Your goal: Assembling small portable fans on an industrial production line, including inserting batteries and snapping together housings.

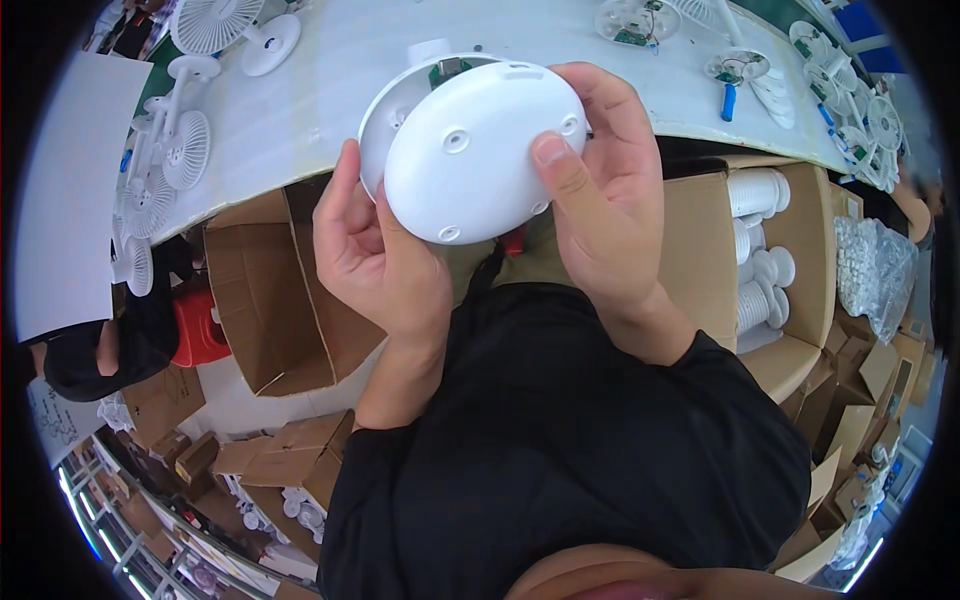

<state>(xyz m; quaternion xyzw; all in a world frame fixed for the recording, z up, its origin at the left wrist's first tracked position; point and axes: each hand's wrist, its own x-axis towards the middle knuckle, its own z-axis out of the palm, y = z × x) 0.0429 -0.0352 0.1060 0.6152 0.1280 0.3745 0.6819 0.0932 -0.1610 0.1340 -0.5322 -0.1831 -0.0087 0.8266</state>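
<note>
Both hands gripping round base — underside facing up

At the centre top of the frame, a round white plastic base cover sits between the left hand and the right hand, lying over a round white plastic base shell behind it. Both are held above the near edge of the pale tabletop, which spans the top. On the tabletop, small white plastic desk fans lie at upper left and a blue-handled screwdriver at upper right. Below the tabletop, an open brown cardboard box stands left of the hands, and another brown cardboard box holding white plastic parts stands right.
</note>
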